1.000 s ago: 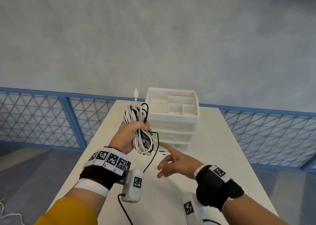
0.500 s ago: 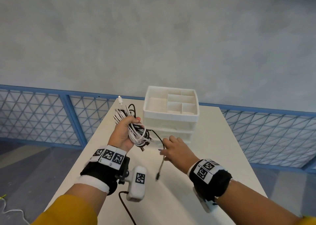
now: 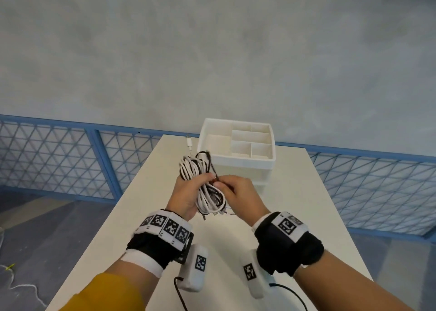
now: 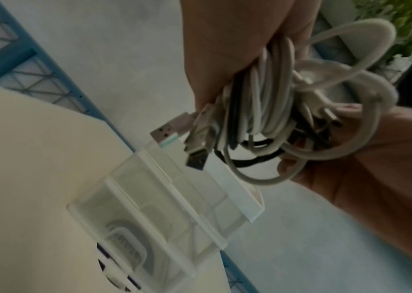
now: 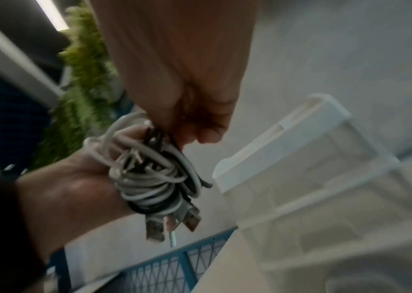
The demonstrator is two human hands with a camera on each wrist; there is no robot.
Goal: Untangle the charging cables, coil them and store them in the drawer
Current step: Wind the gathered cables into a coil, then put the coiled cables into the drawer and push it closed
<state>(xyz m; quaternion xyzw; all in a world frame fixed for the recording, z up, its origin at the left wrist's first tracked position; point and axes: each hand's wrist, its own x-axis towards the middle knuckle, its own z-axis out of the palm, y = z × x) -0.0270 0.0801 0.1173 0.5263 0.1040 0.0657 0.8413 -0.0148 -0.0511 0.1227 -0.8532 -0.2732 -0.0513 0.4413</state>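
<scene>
Head view: above a long white table [image 3: 141, 216], the left hand [image 3: 186, 197] is wrapped round a bundle of white and black charging cables [image 3: 207, 192], fingers curled tight; the right hand [image 3: 238, 197] pinches a black strand at the bundle's side. Beyond stands a white plastic drawer unit [image 3: 238, 164] with an open divided top tray. This looks like the coiling step; next, the loose black end likely needs tucking and a drawer opening. Only the wrist views show the metal USB plugs [image 5: 172, 222] hanging from the bundle.
</scene>
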